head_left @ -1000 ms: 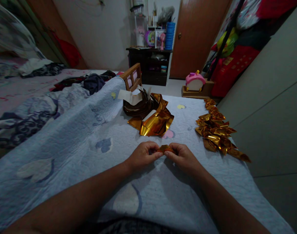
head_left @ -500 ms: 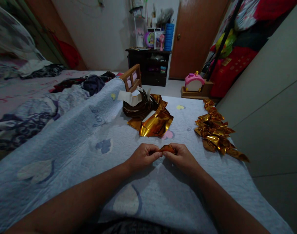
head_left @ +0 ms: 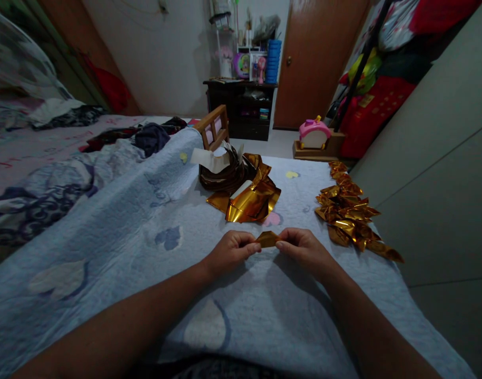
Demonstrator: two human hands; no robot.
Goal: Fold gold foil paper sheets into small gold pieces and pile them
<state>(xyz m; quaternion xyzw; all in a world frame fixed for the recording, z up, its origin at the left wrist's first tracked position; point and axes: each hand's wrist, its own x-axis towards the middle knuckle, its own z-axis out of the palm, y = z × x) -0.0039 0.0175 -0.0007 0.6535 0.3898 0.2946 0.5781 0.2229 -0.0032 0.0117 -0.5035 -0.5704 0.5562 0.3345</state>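
1. pale blue heart-patterned quilt (head_left: 256, 300) lies beneath, perhaps as padding.
2. left hand (head_left: 233, 248) and right hand (head_left: 304, 247) pinch opposite ends of a small gold foil piece (head_left: 268, 239), near centre, apparently steadying it.
3. crumpled gold foil bundles (head_left: 348, 226) sit right, perhaps kept separate.

Loose gold foil (head_left: 251, 206): blocks reach straight ahead.
Folded gold pieces (head_left: 348, 211): bar the right edge.
Quilt (head_left: 209, 229): leaves passage leftward and between these.
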